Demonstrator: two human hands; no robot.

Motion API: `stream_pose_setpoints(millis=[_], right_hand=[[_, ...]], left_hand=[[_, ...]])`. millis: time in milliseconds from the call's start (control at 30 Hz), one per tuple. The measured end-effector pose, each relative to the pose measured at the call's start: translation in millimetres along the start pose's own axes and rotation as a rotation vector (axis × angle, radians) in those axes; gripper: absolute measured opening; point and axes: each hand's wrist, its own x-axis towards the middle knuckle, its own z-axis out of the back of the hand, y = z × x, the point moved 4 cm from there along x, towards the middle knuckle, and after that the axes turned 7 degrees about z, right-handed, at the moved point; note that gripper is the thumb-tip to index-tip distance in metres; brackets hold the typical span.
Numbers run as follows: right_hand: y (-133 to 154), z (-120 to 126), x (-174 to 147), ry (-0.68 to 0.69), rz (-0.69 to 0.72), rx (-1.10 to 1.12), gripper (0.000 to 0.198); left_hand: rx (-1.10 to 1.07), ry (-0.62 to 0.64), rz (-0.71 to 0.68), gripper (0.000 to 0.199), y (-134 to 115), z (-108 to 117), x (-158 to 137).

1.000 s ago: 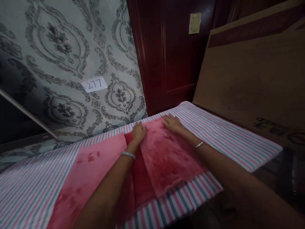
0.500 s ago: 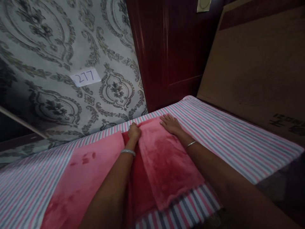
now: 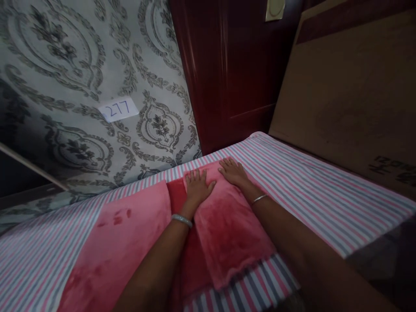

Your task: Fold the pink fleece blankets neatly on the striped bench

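Note:
A plush pink-red cloth [image 3: 234,229], perhaps a towel or small blanket, lies on a striped sheet [image 3: 292,173]. Its right part is folded inward, and a darker red strip shows between that flap and the left part. My left hand [image 3: 198,188] rests flat on the flap's far left corner, fingers spread, with a grey bracelet at the wrist. On the flap's far right corner lies my right hand [image 3: 233,171], palm down and fingers spread, with a thin bangle on that wrist. Neither hand grips the cloth.
Patterned grey wallpaper [image 3: 159,125] with a paper label [image 3: 118,109] reading 277 rises behind the sheet. A dark red door or panel [image 3: 247,65] stands at the back. To the right leans a large cardboard box [image 3: 351,95] beside the sheet's edge.
My left hand has let go of the flap's far left edge and opened flat on top of it, slightly to the right. My right hand has stayed almost in place.

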Motion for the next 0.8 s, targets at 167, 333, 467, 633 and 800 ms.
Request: stream_pose_setpoints(millis=[167,333,467,633,800], right_hand=[[-5,-2,2,-0.034,-0.043,0.023,0.057],[-6,-4,4,-0.036,-0.049,0.019,0.058],[-7,-5,4,-0.046,-0.061,0.015,0.059],[-11,-6,4,-0.066,-0.116,0.011,0.060],[-17,-5,8,-0.064,-0.169,0.063,0.058]], left_hand=[[0.015,-0.006,0.014,0.080,2,1,2],[0.002,-0.018,0.004,0.080,2,-1,2],[-0.014,-0.011,0.003,0.081,2,0,1],[-0.058,0.028,0.013,0.082,2,1,1],[-0.089,0.011,0.012,0.083,3,-2,3]])
